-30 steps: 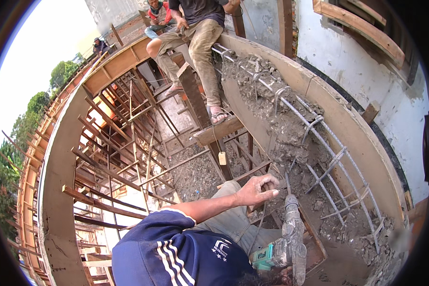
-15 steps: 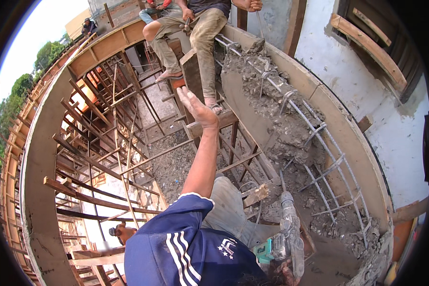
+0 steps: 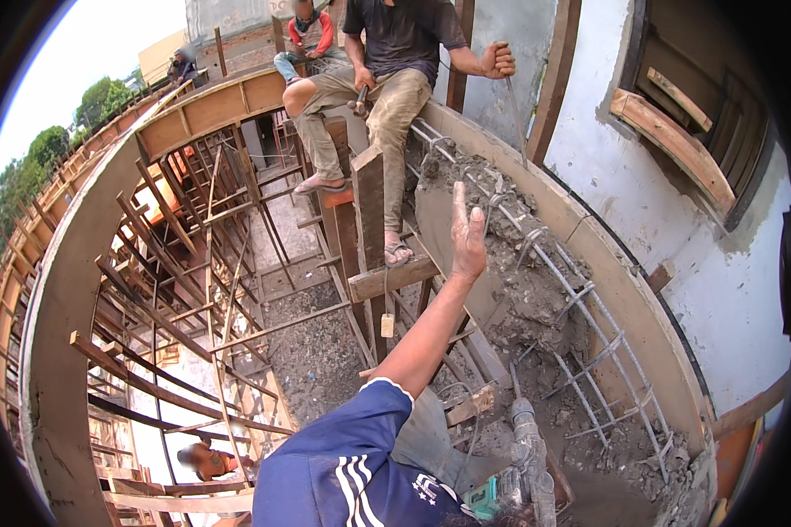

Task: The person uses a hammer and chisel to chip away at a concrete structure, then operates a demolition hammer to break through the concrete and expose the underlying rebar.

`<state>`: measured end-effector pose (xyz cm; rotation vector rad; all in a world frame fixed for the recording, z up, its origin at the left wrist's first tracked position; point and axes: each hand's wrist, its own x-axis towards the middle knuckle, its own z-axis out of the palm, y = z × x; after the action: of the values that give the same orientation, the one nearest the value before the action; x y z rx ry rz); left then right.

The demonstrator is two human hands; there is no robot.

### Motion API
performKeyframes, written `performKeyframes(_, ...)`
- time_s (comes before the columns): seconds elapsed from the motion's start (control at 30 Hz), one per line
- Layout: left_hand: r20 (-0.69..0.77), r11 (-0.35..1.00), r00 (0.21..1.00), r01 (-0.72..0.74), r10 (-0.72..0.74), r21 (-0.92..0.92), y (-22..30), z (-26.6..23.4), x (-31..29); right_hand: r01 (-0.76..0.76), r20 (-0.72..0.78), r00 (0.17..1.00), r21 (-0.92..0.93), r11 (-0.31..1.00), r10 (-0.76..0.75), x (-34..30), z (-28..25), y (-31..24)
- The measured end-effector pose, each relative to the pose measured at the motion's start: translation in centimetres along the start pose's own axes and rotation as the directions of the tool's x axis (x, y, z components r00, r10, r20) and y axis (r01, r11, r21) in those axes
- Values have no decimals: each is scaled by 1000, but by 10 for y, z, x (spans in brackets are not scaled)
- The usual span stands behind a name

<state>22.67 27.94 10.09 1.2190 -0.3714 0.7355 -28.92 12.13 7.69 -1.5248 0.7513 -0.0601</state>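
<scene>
Left grip [image 3: 468, 239] outstretched, empty, apart from the drill [image 3: 529, 446] (right grip hidden, can't tell).

White-striped navy shirt [image 3: 312, 470]; teal-and-grey drill [image 3: 531, 461]; grey concrete [image 3: 536, 312].

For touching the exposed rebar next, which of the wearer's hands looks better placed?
Probably the left hand: it is raised open and appears beside the rebar, seemingly empty, though depth is unclear. The right hand cannot be made out.
</scene>
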Motion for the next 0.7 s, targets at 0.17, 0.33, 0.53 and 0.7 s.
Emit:
performKeyframes(0.17,-291,992,957,45,-9,118,-28,-22,8,3,21,1000,-3,1000,-3,3,4,-1)
performKeyframes(0.33,513,942,841,-12,-171,334,-31,-2,-15,14,8,1000,-26,1000,-14,1,5,-1)
performKeyframes(0.53,-608,970,756,-188,242,153,21,-53,28,27,-22,999,-50,998,-28,-4,-1,-2)
performKeyframes(0.7,371,826,751,557,-547,89,-47,-29,-6,51,21,999,-88,995,-49,-6,-3,-1)
